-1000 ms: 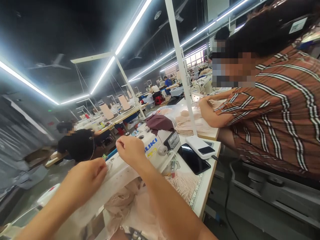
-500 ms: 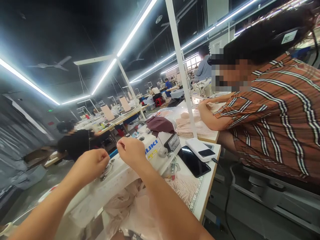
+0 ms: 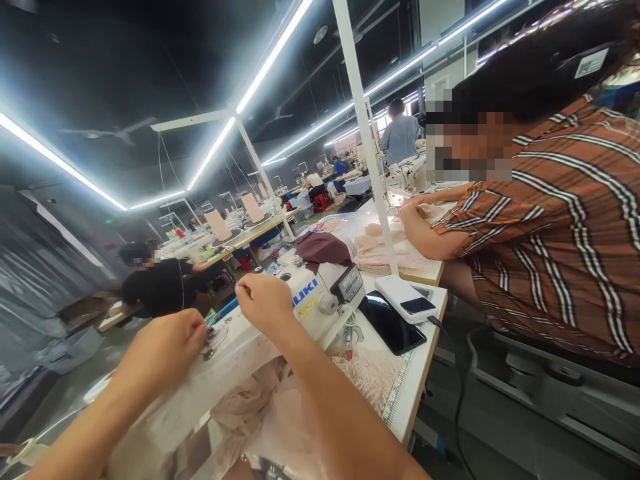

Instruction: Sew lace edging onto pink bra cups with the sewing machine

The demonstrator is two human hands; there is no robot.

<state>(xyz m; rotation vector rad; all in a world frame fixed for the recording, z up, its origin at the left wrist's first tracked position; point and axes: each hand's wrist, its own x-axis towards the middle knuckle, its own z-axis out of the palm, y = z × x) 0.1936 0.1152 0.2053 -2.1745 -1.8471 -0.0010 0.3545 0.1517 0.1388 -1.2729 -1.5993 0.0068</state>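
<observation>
Sewing machine (image 3: 237, 357): white, set on the table (image 3: 417, 373), its long body running slantwise below and between the person's hands. Pale cloth (image 3: 245, 407) bunched beneath it; pale fringe (image 3: 373, 373) beside it on the tabletop. Dark red cloth (image 3: 323, 247) draped by its far end.

Containers: pale bin (image 3: 75, 350) on the floor at left, contents not discernible; grey bin (image 3: 356, 185) farther back, contents too small to tell.

Right hand (image 3: 263, 300): fingers curled in, wrist bent, forearm crossing from lower right. Left hand (image 3: 167, 350): fingers drawn together, slightly blurred, forearm rising from lower left. Hands apart from each other, roughly level. Cannot tell whether either pinches anything.

Machine relative to hands: right hand over the body, next to the blue lettering; left hand just beside the metal discs (image 3: 215, 333) on top. Contact uncertain.

Outward: black phone (image 3: 387, 327), white power bank (image 3: 403, 297) partly over it; co-worker in striped shirt (image 3: 560, 247) seated at right.
</observation>
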